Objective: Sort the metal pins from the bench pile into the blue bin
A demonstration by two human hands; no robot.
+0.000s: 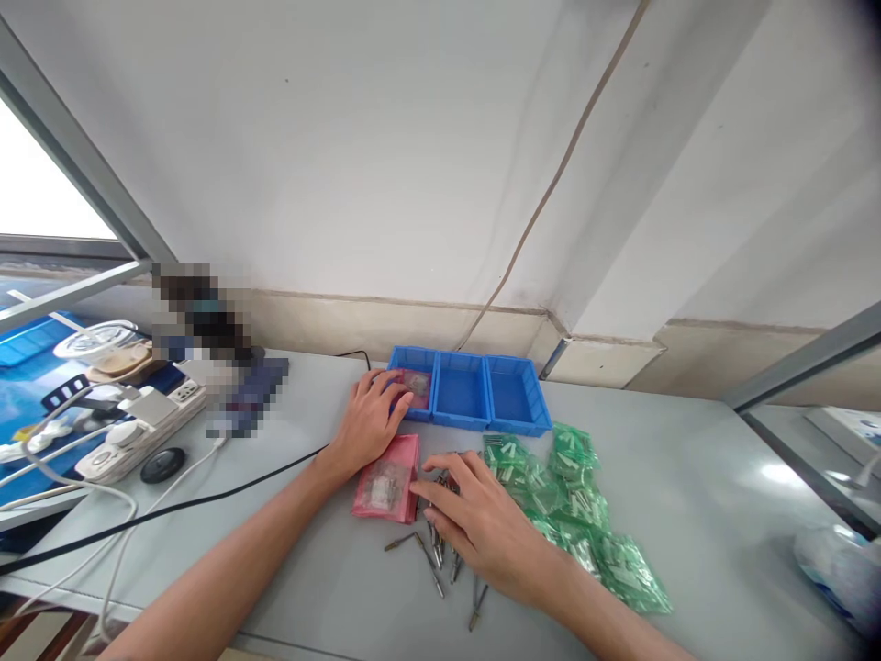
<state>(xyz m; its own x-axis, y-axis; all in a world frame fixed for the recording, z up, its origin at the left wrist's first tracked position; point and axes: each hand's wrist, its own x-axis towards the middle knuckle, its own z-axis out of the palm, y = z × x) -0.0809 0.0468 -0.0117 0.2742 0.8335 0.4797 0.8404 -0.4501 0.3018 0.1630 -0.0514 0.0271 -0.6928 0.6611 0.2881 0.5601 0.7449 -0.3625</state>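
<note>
My left hand lies flat with fingers stretched out, its fingertips at the front rim of the left blue bin, which holds a pink bag. Just below that hand lies a stack of pink plastic bags with small parts inside. My right hand rests palm down, fingers spread, over a loose pile of small metal pins on the grey table. Its fingertips touch the edge of the pink bags. Two more blue bins stand side by side to the right.
Several green plastic bags of small parts lie right of my right hand. A white power strip with plugs and cables sits at the left, and a black cable crosses the table. The wall rises right behind the bins.
</note>
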